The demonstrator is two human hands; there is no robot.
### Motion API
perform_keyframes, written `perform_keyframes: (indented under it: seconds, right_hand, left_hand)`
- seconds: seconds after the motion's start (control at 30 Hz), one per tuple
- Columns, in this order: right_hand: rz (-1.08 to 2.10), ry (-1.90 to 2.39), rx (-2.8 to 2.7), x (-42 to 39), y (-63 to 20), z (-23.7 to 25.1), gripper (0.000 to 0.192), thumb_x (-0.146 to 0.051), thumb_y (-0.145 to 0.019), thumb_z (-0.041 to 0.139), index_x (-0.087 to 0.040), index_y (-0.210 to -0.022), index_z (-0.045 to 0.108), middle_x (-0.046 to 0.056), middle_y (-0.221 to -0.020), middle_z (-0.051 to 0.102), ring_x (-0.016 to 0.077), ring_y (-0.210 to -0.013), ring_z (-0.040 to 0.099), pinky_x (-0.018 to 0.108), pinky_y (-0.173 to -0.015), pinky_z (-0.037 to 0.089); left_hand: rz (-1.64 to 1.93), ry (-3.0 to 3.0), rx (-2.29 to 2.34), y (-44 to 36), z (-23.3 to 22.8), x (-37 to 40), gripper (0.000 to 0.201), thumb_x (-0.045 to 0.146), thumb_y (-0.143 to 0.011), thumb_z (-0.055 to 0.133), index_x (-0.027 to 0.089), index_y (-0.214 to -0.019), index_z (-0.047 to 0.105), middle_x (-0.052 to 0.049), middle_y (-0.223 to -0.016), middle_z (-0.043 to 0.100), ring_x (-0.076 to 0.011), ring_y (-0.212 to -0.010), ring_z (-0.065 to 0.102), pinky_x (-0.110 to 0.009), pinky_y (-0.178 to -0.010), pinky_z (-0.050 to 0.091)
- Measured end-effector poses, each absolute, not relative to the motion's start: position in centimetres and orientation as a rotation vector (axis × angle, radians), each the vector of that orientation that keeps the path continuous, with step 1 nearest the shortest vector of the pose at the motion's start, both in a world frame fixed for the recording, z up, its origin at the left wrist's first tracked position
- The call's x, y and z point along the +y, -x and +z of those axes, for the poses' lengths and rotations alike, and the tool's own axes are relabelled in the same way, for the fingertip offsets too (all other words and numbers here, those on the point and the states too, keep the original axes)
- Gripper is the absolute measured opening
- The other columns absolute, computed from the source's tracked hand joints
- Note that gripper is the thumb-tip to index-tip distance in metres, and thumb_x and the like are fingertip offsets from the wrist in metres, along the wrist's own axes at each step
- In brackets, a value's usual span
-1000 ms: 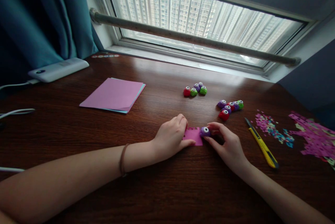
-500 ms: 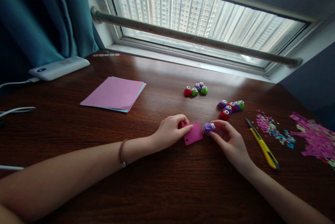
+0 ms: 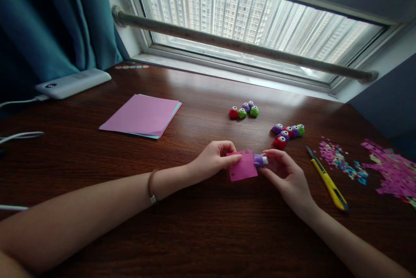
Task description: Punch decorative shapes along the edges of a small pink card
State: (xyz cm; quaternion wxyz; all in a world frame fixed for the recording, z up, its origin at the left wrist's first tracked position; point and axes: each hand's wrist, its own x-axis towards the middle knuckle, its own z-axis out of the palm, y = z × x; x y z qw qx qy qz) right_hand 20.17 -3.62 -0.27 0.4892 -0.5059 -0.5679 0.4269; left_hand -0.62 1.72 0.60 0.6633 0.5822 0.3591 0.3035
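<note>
A small piece of pink paper [image 3: 243, 168] is pinched between the thumb and fingers of my left hand [image 3: 214, 158]. Small holes and notches show along its top edge and in its lower left corner. My right hand [image 3: 287, 174] grips a small purple craft punch [image 3: 259, 161] with a white button, thumb below and fingers above. The paper's right edge meets the punch; whether it sits inside the slot I cannot tell. Beyond my right hand lies a cluster of red, purple and green punches [image 3: 280, 142].
A second group of punches [image 3: 242, 113] stands farther back. On the right lie a yellow utility knife [image 3: 329, 184], tiny paper confetti [image 3: 339, 158] and punched pink scraps [image 3: 394, 171]. Stacked coloured paper [image 3: 143, 115] and a white power bank [image 3: 74, 83] with a cable are on the left.
The pink paper and the purple punch have come together; a small gap between them has closed. The punch has turned slightly, its white button now pointing more to the right.
</note>
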Motion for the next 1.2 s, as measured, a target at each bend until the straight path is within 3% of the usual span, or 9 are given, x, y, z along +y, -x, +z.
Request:
perform_keyframes:
  seconds: [0.23, 0.4, 0.63, 1.2]
  right_hand:
    - [0.981, 1.236, -1.487, -3.8, -20.2, -0.2, 0.034, -0.023, -0.073, 0.067, -0.021, -0.104, 0.053, 0.006, -0.102, 0.062, 0.0204, -0.097, 0.061, 0.035, -0.087, 0.053]
    - [0.965, 1.205, -1.559, -4.1, -20.2, -0.5, 0.034, -0.023, -0.076, 0.066, -0.021, -0.106, 0.051, 0.006, -0.102, 0.061, 0.0206, -0.096, 0.062, 0.038, -0.088, 0.053]
    - [0.886, 1.249, -1.695, -4.1, -20.2, -0.6, 0.035, -0.025, -0.075, 0.066, -0.021, -0.106, 0.051, 0.007, -0.099, 0.062, 0.0207, -0.090, 0.063, 0.039, -0.086, 0.054]
    - [0.758, 1.338, -1.850, -4.1, -20.1, -0.4, 0.033, -0.024, -0.075, 0.065, -0.021, -0.105, 0.052, 0.005, -0.098, 0.063, 0.0191, -0.089, 0.062, 0.037, -0.084, 0.052]
  left_hand:
    - [0.664, -1.383, 0.818, 0.7, 0.6, 1.7, 0.026, 0.034, -0.075, 0.061, 0.013, -0.067, 0.046, 0.004, -0.063, 0.050, -0.0064, -0.057, 0.047, -0.019, -0.053, 0.035]
    - [0.600, -1.659, 0.895, 0.8, 0.5, 1.5, 0.022, 0.035, -0.078, 0.056, 0.014, -0.072, 0.052, 0.002, -0.065, 0.052, -0.0085, -0.060, 0.048, -0.021, -0.055, 0.036]
    - [0.651, -2.154, 1.002, 0.8, 0.9, 1.0, 0.022, 0.027, -0.078, 0.058, 0.016, -0.062, 0.050, -0.001, -0.081, 0.056, -0.0134, -0.079, 0.051, -0.026, -0.073, 0.041]
    - [0.599, -2.282, 1.158, 0.4, 0.3, 0.7, 0.018, 0.027, -0.078, 0.060, 0.016, -0.066, 0.053, -0.002, -0.089, 0.056, -0.0163, -0.085, 0.049, -0.030, -0.078, 0.042]
